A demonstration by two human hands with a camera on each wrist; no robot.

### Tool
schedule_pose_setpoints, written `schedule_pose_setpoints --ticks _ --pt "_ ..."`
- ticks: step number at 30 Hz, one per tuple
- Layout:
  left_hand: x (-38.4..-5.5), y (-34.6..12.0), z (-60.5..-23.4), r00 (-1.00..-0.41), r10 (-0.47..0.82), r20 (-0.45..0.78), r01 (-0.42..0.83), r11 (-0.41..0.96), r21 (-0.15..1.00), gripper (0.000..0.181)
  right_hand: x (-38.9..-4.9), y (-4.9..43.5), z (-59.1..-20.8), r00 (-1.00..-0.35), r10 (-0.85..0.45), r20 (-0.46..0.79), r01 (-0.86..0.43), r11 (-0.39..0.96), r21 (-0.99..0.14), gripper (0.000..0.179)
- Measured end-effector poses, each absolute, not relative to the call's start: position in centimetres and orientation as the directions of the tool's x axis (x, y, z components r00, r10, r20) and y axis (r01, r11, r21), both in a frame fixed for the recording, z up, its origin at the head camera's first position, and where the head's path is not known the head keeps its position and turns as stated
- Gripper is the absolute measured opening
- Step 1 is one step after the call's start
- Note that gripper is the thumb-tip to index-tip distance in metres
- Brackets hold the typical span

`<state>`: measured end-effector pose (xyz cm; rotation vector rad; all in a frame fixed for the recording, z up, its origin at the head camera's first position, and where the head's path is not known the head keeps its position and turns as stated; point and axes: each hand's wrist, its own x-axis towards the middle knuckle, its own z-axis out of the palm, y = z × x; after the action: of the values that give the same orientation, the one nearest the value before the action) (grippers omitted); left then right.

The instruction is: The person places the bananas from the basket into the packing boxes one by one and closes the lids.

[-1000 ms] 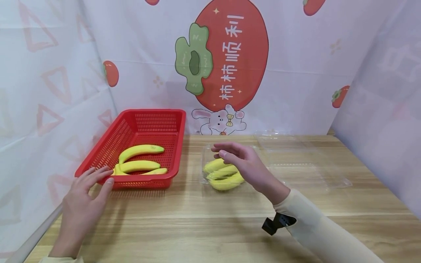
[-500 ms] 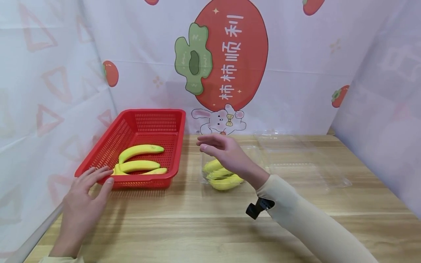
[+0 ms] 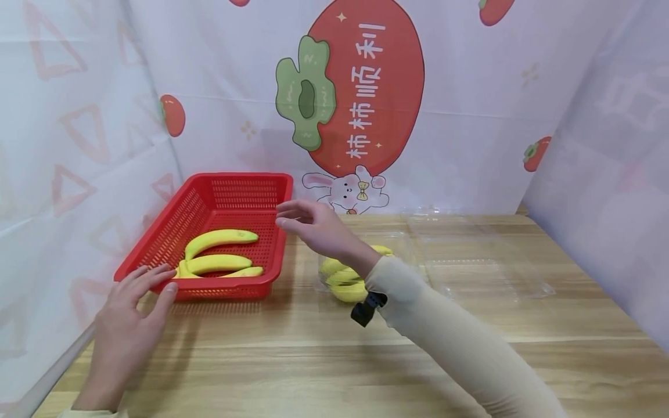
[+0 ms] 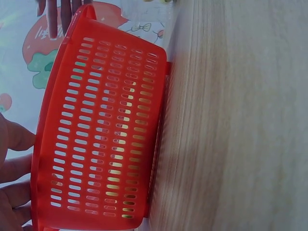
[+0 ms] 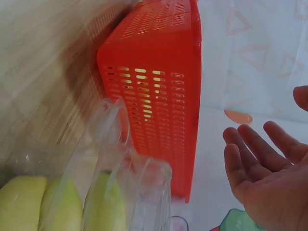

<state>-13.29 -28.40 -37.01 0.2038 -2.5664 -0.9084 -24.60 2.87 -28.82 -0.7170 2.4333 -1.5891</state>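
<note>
A red perforated basket (image 3: 279, 255) stands at the left of the table with several yellow bananas (image 3: 222, 238) lying in it. My left hand (image 3: 130, 316) is at the basket's front left corner, fingertips right at the rim, and the left wrist view shows the fingers along that rim. Relaxed and holding nothing, my right hand (image 3: 319, 229) hovers by the basket's right rim. Below and behind its wrist, a clear plastic clamshell box (image 3: 405, 244) holds more bananas (image 3: 347, 290), partly covered by the sleeve. The right wrist view shows this hand (image 5: 269, 168) with fingers loosely bent.
The clamshell's transparent lid (image 3: 470, 278) lies spread out to the right on the wooden table (image 3: 292, 371). A printed cloth backdrop (image 3: 470, 116) rises behind the table, with cloth walls at both sides.
My right hand has moved left, from above the clamshell box to the basket's right rim. The left hand stays at the basket's corner, and the bananas have not moved.
</note>
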Motion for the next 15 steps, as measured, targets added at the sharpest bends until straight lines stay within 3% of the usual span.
schedule_pose_setpoints --ticks 6,15 --pt "-13.2 -28.8 -37.1 -0.901 -0.249 0.356 0.028 0.784 0.620 0.048 -25.5 0.2 -28.9 -0.868 -0.479 0.128 -0.306 0.314 -0.899 0.039" --pt "-13.3 -28.8 -37.3 -0.889 -0.232 0.395 0.083 0.766 0.637 0.046 -27.0 -2.8 -30.3 -0.882 -0.466 0.068 -0.200 0.239 -0.950 0.037"
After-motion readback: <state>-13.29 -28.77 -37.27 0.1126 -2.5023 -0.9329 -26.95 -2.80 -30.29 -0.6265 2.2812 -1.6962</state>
